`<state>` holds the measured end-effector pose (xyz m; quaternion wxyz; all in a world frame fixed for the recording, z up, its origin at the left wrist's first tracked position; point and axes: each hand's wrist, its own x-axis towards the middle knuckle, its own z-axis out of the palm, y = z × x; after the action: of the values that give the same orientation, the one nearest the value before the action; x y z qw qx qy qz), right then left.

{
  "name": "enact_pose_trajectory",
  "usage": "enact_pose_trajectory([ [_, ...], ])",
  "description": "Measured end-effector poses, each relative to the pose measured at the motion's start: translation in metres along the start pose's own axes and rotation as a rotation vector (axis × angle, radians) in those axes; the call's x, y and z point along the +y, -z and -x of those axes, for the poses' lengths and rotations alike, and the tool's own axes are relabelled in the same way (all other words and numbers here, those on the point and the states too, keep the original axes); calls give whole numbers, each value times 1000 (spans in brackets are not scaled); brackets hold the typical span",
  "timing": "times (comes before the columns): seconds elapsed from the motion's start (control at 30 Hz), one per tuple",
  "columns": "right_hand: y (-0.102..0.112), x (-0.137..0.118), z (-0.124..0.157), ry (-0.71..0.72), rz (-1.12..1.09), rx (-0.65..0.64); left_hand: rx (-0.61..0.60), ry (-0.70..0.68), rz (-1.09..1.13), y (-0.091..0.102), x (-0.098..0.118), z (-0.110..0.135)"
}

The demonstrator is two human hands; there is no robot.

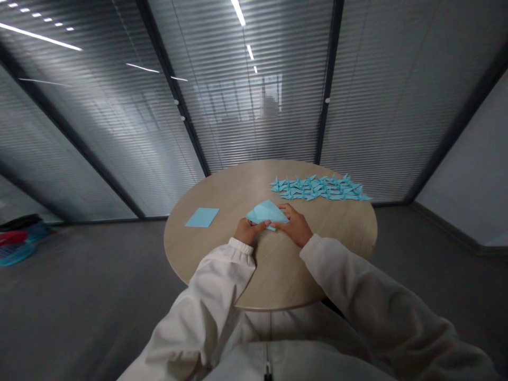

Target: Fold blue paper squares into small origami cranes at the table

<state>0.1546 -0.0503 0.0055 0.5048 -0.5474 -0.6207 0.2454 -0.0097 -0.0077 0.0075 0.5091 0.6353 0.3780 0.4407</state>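
Between my two hands is a partly folded sheet of light blue origami paper (267, 210), held just above the middle of the round table. My left hand (249, 230) pinches its near left edge, thumb on top. On the other side my right hand (295, 224) grips the right corner, its thumb meeting the near edge and its fingers curled behind. Both thumbs point toward each other at a small flap. The undersides of the fingers are partly hidden by the paper.
Flat blue paper (202, 217) lies to the left on the round wooden table (222, 182). Several folded blue paper cranes (319, 188) stand in rows at the back right. Blinds behind glass (257, 132) rise beyond the table. Red and blue baskets (18, 246) sit on the floor far left.
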Motion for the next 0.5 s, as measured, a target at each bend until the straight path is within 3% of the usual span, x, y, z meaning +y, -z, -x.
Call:
enact_pose_trajectory([
  [0.2,0,3,-1,-3,-31,7,53,-2,184,-2,2,-1],
  [0.5,-3,13,-5,2,2,-30,61,41,140,-1,-1,-2],
])
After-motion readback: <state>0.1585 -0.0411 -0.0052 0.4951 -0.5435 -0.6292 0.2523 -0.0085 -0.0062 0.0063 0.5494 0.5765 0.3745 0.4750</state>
